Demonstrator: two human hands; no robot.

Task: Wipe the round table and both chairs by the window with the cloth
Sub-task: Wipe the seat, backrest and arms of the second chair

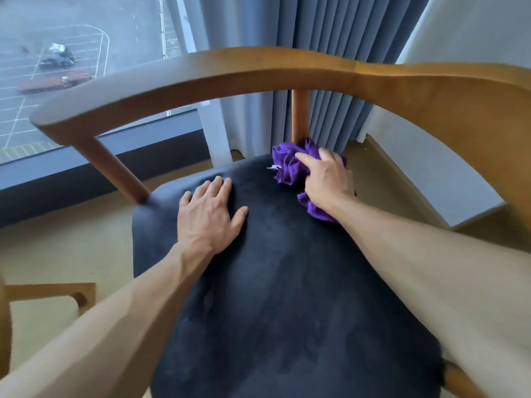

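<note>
A wooden chair (258, 70) with a curved armrest rail and a dark padded seat (287, 282) fills the view. My right hand (327, 179) is closed on a crumpled purple cloth (290, 165), pressing it on the seat's far right corner, at the foot of a wooden back post (300, 116). My left hand (208, 211) lies flat on the seat with fingers spread, holding nothing, left of the cloth. The round table is not in view.
A large window (71, 67) lies beyond the chair at the left, with blue-grey curtains (330, 30) behind the backrest. A white wall (445, 173) stands at the right. Part of another wooden piece of furniture (51, 294) shows at the lower left on beige carpet.
</note>
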